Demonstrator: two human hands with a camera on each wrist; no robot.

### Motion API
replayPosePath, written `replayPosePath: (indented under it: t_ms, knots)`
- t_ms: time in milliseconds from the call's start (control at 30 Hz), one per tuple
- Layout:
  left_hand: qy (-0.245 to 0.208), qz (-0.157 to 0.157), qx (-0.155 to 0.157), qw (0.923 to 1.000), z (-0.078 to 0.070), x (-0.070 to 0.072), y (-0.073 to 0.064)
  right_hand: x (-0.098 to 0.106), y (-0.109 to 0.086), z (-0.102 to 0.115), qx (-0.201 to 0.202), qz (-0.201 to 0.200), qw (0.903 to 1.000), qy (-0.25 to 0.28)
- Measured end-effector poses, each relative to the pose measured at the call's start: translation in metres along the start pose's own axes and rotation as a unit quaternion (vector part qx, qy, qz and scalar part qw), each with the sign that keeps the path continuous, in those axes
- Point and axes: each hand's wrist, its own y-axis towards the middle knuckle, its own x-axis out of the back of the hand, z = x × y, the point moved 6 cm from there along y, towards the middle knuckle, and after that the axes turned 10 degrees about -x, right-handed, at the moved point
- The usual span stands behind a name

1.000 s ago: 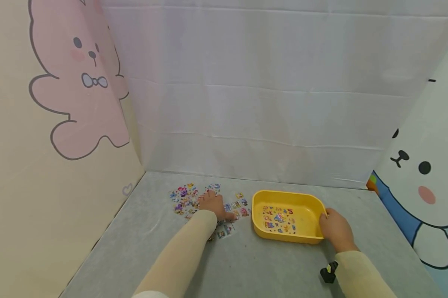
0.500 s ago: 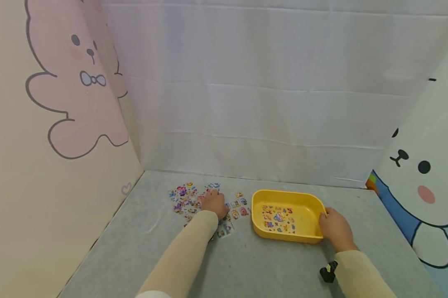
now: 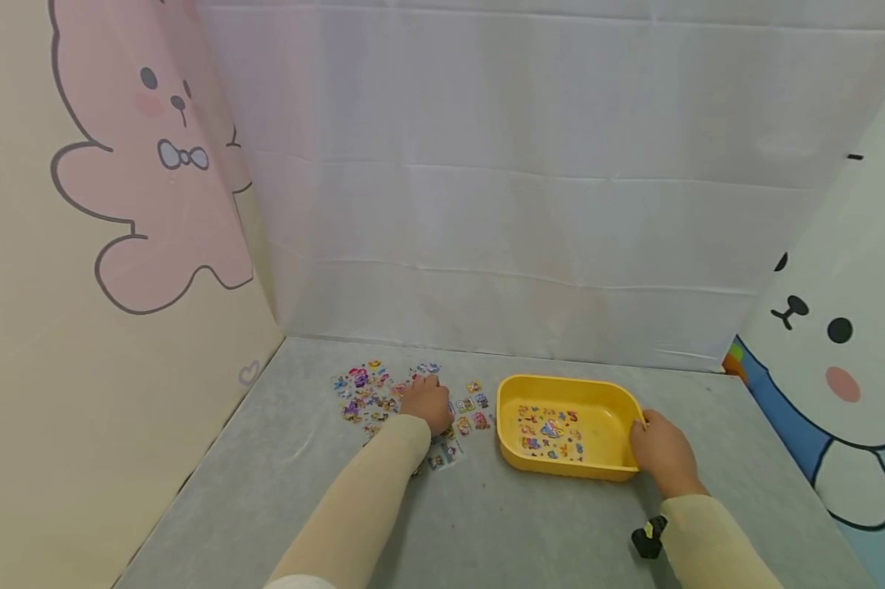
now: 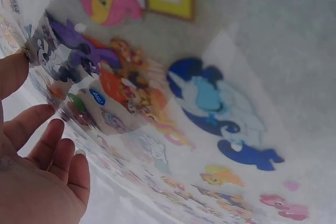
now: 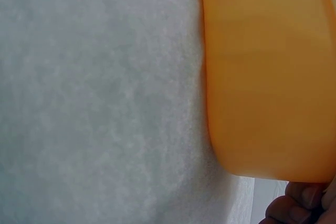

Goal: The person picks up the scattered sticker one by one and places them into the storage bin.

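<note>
The left sleeve (image 3: 360,501) is plain, long and cream, with a curved white band (image 3: 300,582) showing across it low in the head view. The right sleeve (image 3: 713,541) is a similar pale cream, and beside its cuff sits a small, blocky black wrist camera (image 3: 646,541) bearing a yellow-green patch (image 3: 650,530)

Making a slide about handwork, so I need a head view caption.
Left hand over spread sticker sheets, right hand gripping a yellow tray with stickers inside.
</note>
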Motion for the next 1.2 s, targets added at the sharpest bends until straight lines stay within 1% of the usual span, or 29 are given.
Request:
replayPosePath:
  t_ms: [100, 233, 367, 500, 600, 667, 733, 833, 900, 1000, 1100, 1200]
  knots:
    - [0.012, 0.000, -0.007, 0.9999, -0.002, 0.000, 0.000, 0.000, 0.001, -0.001, 0.000, 0.000, 1.0000, 0.000]
    - [0.001, 0.000, -0.002, 1.0000, 0.000, 0.000, 0.001, -0.002, 0.002, -0.002, -0.001, 0.003, 1.0000, 0.000]
    - [-0.009, 0.007, 0.009, 0.9999, 0.006, -0.006, 0.003, -0.003, 0.002, -0.003, -0.004, 0.007, 1.0000, -0.002]
    - [-0.011, 0.017, 0.027, 0.9994, 0.013, -0.012, 0.008, -0.003, 0.002, -0.003, -0.006, 0.010, 0.9999, 0.000]
    - [-0.006, 0.026, 0.033, 0.9991, 0.015, -0.014, 0.010, -0.002, 0.001, -0.002, -0.006, 0.011, 0.9999, 0.000]
    - [0.000, 0.028, 0.025, 0.9993, 0.013, -0.012, 0.010, -0.001, 0.000, -0.001, -0.005, 0.009, 0.9999, 0.000]
    - [0.011, 0.025, 0.010, 0.9996, 0.008, -0.008, 0.009, -0.001, 0.000, -0.001, -0.001, 0.007, 1.0000, 0.000]
    - [0.017, 0.018, -0.015, 0.9996, -0.003, -0.001, 0.006, -0.001, -0.001, 0.000, 0.005, 0.003, 1.0000, 0.001]
    - [0.024, 0.014, -0.024, 0.9993, -0.010, 0.002, 0.006, -0.001, -0.001, 0.000, 0.008, 0.003, 1.0000, 0.001]
    - [0.034, 0.011, -0.025, 0.9990, -0.015, 0.002, 0.006, -0.001, 0.000, -0.001, 0.010, 0.003, 0.9999, 0.002]
    - [0.041, 0.009, -0.022, 0.9989, -0.016, -0.001, 0.009, -0.001, 0.001, -0.001, 0.011, 0.002, 0.9999, 0.000]
    - [0.036, 0.004, -0.019, 0.9992, -0.016, 0.000, 0.009, -0.002, 0.002, -0.001, 0.011, 0.002, 0.9999, -0.001]
